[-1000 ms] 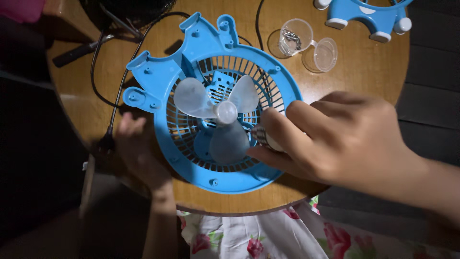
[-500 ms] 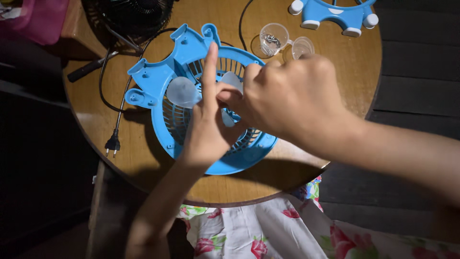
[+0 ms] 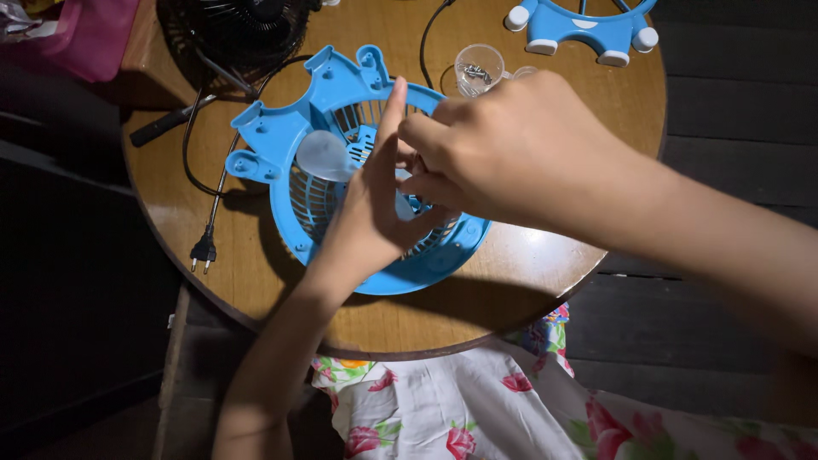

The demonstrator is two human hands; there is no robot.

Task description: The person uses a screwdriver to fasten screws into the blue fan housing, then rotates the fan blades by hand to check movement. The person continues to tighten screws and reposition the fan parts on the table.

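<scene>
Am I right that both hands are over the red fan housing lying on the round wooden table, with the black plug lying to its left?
Not quite: the fan housing is blue, not red, as the head view shows. The rest holds: the left hand and right hand are over it on the round wooden table, and the black plug lies to its left.

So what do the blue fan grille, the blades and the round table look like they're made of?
Blue fan grille: moulded plastic, smooth with a slight sheen.
Blades: frosted translucent plastic, since the grille shows faintly through.
Round table: likely varnished wood or veneer, with visible grain and a glossy reflection.
</scene>
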